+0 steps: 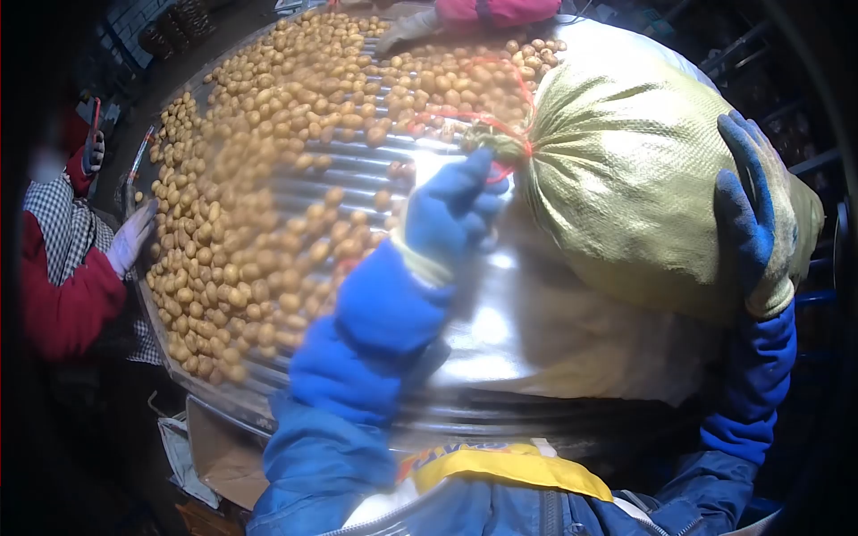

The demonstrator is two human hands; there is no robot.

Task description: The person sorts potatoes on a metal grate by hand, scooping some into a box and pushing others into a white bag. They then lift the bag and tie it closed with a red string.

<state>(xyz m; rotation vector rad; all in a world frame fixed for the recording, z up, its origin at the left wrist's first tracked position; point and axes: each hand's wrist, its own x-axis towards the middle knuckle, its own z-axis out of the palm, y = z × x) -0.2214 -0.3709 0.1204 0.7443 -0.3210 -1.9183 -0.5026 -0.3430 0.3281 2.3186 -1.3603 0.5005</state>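
A pale green woven sack (635, 170) lies bulging on the shiny metal table, its gathered neck (500, 141) tied with red string (525, 148) and facing left. At that neck is my left hand (451, 205) in a blue glove, its fingers curled around the red string and partly blurred. My right hand (760, 210), in a blue and cream glove, rests against the sack's right end with fingers stretched out and spread. Loose red string trails from the neck over the small round tan pieces behind it, which look like walnuts (241, 196).
Metal slats (335, 174) show between the walnut-like pieces. A co-worker's gloved hand (134, 237) rests at the left rim; another person's gloved hand (407, 31) reaches in at the far side. A cardboard box (228, 456) stands below the front left rim.
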